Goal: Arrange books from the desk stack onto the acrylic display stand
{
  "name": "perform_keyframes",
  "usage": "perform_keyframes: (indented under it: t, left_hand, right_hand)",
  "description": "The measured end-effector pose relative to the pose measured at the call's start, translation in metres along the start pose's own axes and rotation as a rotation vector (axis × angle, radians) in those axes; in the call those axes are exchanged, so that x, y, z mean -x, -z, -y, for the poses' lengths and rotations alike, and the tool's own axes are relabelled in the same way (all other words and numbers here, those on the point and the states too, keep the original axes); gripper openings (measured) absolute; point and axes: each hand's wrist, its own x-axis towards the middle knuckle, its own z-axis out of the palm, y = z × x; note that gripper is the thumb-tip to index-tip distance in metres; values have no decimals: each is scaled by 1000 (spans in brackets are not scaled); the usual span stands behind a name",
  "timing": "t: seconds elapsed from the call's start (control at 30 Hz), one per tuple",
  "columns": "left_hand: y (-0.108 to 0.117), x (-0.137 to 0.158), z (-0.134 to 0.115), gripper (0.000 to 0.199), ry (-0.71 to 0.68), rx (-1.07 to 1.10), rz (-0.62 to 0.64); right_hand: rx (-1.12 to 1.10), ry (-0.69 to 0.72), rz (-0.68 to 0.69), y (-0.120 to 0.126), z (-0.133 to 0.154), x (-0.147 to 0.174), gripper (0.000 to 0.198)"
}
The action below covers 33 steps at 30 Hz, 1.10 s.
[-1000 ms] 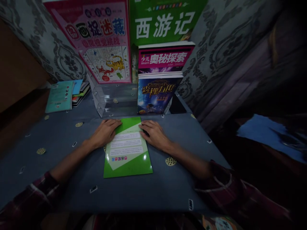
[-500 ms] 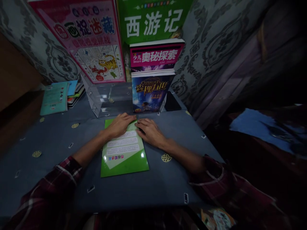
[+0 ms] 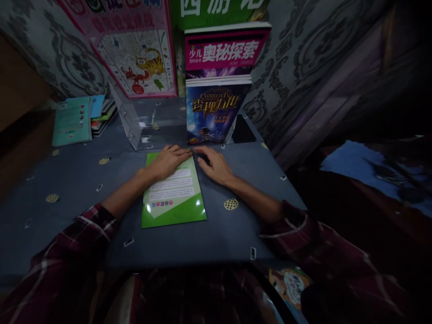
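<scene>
A thin green book (image 3: pixel 178 215) lies flat on the cloth-covered table, its printed text upside down to me. Across its far part rests my left hand (image 3: pixel 168 161), palm down, with fingers stretched toward the far right corner. My right hand (image 3: pixel 215 165) is just off the right edge, fingertips at that same corner and thumb apart from the fingers. The fingertips of both hands nearly meet there. Whether the right fingertips press on the cover or only on the cloth beside it, I cannot tell.
Beyond the hands, a clear stand (image 3: pixel 130 130) holds a pink book (image 3: pixel 135 58), a magenta book (image 3: pixel 221 51) and a blue book (image 3: pixel 212 110). A dark phone-like slab (image 3: pixel 243 129) lies right of it. Teal-topped books (image 3: pixel 72 123) are stacked at far left.
The view has tipped downward, so the table and books sit higher in the picture. My right thumb has come away from the book's right edge and the hand has opened slightly.
</scene>
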Motion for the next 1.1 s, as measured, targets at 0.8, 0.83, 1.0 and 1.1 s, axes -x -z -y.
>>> perform_keyframes:
  t: [0.8,0.83,1.0,1.1]
  left_hand:
    - [10,60,-68,48,-225,211,20]
    - [11,64,-73,49,-233,224,29]
    - [16,76,-93,52,-279,268,41]
    - [17,78,-98,56,-285,280,38]
  right_hand:
    - [104,9,154,-5,-4,-3,53]
    - [107,8,160,-5,-4,-3,54]
    - [128,19,168,-7,-7,-4,54]
    - [159,35,173,-8,-10,-4,51]
